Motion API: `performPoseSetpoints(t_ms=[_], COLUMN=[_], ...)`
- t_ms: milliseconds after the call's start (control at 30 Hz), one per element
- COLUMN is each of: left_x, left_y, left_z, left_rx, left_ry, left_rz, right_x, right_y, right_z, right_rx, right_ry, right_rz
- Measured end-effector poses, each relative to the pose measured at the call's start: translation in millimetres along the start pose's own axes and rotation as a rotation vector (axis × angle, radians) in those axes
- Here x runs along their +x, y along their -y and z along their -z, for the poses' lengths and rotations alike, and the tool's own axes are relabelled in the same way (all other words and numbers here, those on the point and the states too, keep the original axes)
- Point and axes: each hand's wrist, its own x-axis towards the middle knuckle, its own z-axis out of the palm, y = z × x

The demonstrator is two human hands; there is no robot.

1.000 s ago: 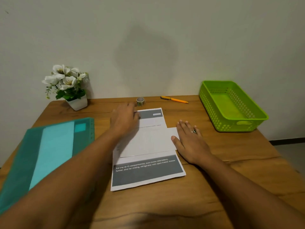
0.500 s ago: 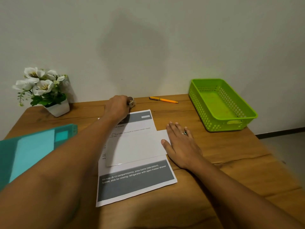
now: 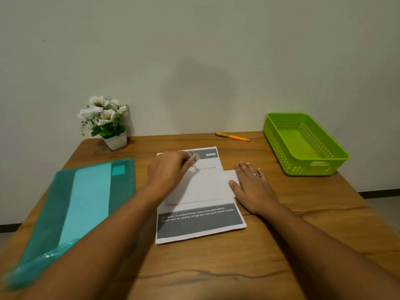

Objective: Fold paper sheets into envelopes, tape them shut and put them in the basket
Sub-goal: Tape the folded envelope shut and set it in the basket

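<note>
While both forearms reach in from the bottom corners of the frame over the wooden table (image 3: 216, 269), the printed paper sheet (image 3: 199, 226) lies at lower centre, its grey text band nearest the viewer. To its left, a teal folder (image 3: 86, 202) runs slantwise toward the lower left corner. A white folded flap (image 3: 205, 188) covers the sheet's middle and sticks out past its right edge. There the right hand (image 3: 252, 188) lies flat with straight fingers, its thumb and fingertips on that flap, a ring (image 3: 258, 174) on one finger. Just beyond, at centre frame, the left hand (image 3: 167, 169) hovers over the sheet's far half, fingers curled round a small tape roll (image 3: 194, 157), which is blurred. Farther back, an orange pen (image 3: 232, 137) lies near the table's far edge. The green basket (image 3: 303, 167) stands at right of centre, well apart from the sheet. A white pot of flowers (image 3: 115, 141) stands at left of centre against the wall.
</note>
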Motion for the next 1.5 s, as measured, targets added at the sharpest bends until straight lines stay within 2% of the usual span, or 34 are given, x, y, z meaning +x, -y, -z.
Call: performPoseSetpoints(t_ms=[233,333,400,467,867,1267,1400,1500], left_x=[-53.1,-60.1,-62.2,-63.7,-74.0,-71.0,-68.0,-65.9], left_y=[-10.3,-10.0,-10.3,-11.1,-11.1,-9.2,-9.8,-7.3], left_z=[7.7,8.7,9.6,10.3,8.0,0.2,2.5,3.3], left_rx=[-0.014,-0.048,-0.042,-0.025,-0.038,-0.065,-0.119,-0.102], left_ry=[0.097,0.099,0.097,0.084,-0.016,0.01,0.08,0.051], left_rz=[-0.045,-0.057,-0.064,-0.077,-0.2,-0.191,-0.194,-0.164], right_x=[-9.0,-14.5,-15.6,-14.8,-12.5,-17.8,-16.8,-16.1], right_y=[20.4,47.5,66.4,80.1,87.8,92.6,90.7,93.1], right_z=[17.0,27.9,35.3,40.2,45.3,47.4,47.0,47.6], right_rx=[0.076,0.414,0.676,0.772,0.796,0.699,0.686,0.712], right_ry=[-0.118,-0.191,-0.149,-0.123,-0.043,-0.039,-0.069,-0.101], right_rz=[0.048,0.072,0.114,0.147,0.141,0.17,0.151,0.144])
